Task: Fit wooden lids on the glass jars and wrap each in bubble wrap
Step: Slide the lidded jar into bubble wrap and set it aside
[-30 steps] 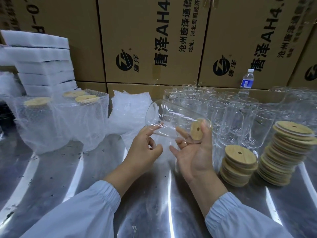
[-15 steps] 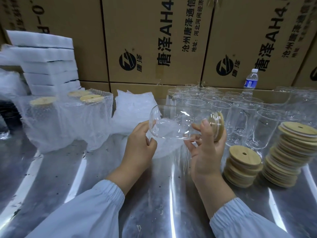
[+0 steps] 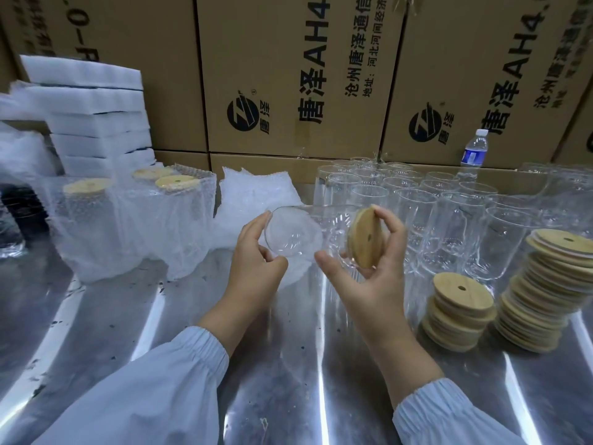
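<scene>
While you hold it level above the steel table (image 3: 288,364), the glass jar (image 3: 308,232) lies on its side between your two hands. Your left hand (image 3: 256,264) cups the jar's base, fingers and thumb curled round the glass. Your right hand (image 3: 372,274) grips the mouth end, thumb below and fingers over the top edge of the wooden lid (image 3: 365,237), which sits on the jar's mouth with its small centre hole facing right.

Also on your table:
- Wrapped jars (image 3: 134,220), three with lids showing, upright at the left in bubble wrap.
- Loose bubble wrap (image 3: 256,194), crumpled just behind your left hand.
- Empty jars (image 3: 449,213), many, upright, at the right rear.
- Lid stacks, two: the shorter stack (image 3: 459,313) near your right hand, the taller stack (image 3: 552,284) leaning at the far right.
- Foam sheets (image 3: 93,110), white, piled at the left rear.
- Water bottle (image 3: 474,150), upright against the cardboard boxes (image 3: 288,75).
</scene>
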